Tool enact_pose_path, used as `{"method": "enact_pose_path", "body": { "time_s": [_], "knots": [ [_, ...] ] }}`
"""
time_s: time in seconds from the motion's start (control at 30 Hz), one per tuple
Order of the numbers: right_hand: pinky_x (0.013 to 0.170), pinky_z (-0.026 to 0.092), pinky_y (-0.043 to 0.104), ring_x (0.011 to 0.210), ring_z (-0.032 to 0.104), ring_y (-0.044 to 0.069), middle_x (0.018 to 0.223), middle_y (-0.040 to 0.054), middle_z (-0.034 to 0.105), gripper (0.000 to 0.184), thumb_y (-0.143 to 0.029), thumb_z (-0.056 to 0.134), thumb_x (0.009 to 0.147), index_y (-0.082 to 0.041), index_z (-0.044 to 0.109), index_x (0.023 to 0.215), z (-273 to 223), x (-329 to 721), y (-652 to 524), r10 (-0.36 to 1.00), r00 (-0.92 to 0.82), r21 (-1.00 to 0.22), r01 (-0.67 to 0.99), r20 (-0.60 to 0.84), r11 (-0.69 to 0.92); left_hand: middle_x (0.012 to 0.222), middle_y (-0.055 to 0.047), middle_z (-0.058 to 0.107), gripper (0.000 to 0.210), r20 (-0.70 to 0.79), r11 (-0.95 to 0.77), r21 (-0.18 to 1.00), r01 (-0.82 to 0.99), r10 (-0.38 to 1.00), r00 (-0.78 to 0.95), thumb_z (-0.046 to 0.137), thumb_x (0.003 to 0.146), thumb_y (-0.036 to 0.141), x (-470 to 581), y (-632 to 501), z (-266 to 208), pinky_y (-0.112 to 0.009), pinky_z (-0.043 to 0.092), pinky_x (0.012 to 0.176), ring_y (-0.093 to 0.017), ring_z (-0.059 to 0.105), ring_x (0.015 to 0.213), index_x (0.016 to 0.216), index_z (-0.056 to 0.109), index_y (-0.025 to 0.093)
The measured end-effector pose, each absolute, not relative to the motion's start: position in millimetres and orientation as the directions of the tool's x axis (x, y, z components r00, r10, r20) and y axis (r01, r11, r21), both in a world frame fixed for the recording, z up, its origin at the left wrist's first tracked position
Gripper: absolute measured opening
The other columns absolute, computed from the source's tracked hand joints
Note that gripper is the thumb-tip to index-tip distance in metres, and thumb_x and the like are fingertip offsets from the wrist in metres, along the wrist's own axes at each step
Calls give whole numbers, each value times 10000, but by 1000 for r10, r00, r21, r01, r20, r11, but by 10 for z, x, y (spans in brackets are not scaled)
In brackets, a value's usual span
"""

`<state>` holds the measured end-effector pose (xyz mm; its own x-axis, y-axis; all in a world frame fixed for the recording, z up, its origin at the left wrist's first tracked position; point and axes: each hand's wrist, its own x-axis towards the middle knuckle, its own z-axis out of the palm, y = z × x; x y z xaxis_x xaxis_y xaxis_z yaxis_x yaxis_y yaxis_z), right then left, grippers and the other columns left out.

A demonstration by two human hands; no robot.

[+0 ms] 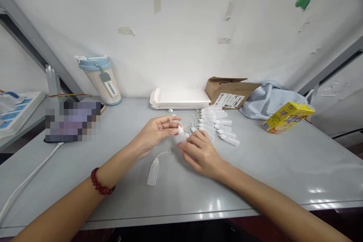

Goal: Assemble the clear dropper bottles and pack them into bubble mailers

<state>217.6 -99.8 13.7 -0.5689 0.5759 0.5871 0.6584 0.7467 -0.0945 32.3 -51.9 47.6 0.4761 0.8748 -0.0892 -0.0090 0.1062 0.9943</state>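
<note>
Two hands (pixel 202 155), held translucent bottle (pixel 182 137), grey table (pixel 121 206)

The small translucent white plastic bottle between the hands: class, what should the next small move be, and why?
Probably steady the small translucent white plastic bottle with the right hand while the left hand adjusts its top, because the left fingers are at its top and the right fingers at its lower body.

The bottles (pixel 210 116) look smooth plastic, the tabletop (pixel 283 159) glossy.
</note>
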Motion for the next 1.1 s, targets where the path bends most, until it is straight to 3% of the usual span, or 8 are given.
{"method": "enact_pose_path", "body": {
  "time_s": [0.27, 0.63, 0.73, 0.93, 1.1],
  "knots": [
    [674, 323, 311, 719, 438, 161, 727, 54, 563, 193, -168, 472, 838, -150, 650, 910, 128, 2187, -985, 553, -582, -65, 651, 597, 756, 944, -36, 639, 256, -89, 72, 996, 58, 915, 394, 710, 668, 358, 359, -520, 443, -322, 404, 828, -182, 549, 887, 860, 670, 193],
    [687, 330, 312, 716, 432, 161, 711, 45, 548, 186, -175, 466, 843, -161, 643, 897, 132, 2180, -1006, 555, -581, -75, 647, 596, 758, 968, -41, 640, 332, -35, 53, 998, -18, 846, 532, 661, 728, 288, 323, -523, 469, -326, 393, 871, -191, 557, 968, 1054, 633, 230],
    [682, 330, 309, 712, 428, 160, 707, 40, 541, 184, -176, 463, 842, -166, 639, 897, 135, 2181, -1002, 558, -580, -78, 648, 594, 757, 975, -49, 634, 298, -37, 38, 999, 9, 859, 511, 667, 720, 333, 350, -540, 472, -333, 394, 861, -206, 545, 974, 991, 654, 210],
    [695, 331, 316, 727, 438, 162, 730, 49, 554, 181, -166, 461, 833, -168, 639, 862, 139, 2185, -1002, 542, -596, -50, 644, 592, 764, 864, -21, 617, 270, -73, 53, 997, 58, 890, 450, 703, 680, 369, 366, -541, 462, -321, 405, 792, -159, 541, 791, 889, 675, 201],
    [689, 335, 321, 726, 437, 163, 719, 49, 547, 186, -160, 452, 829, -163, 636, 859, 139, 2192, -1010, 540, -600, -66, 631, 590, 773, 877, -27, 626, 277, -48, 38, 999, 32, 891, 451, 720, 666, 348, 348, -529, 461, -313, 403, 802, -177, 542, 858, 901, 677, 210]
  ]
}}
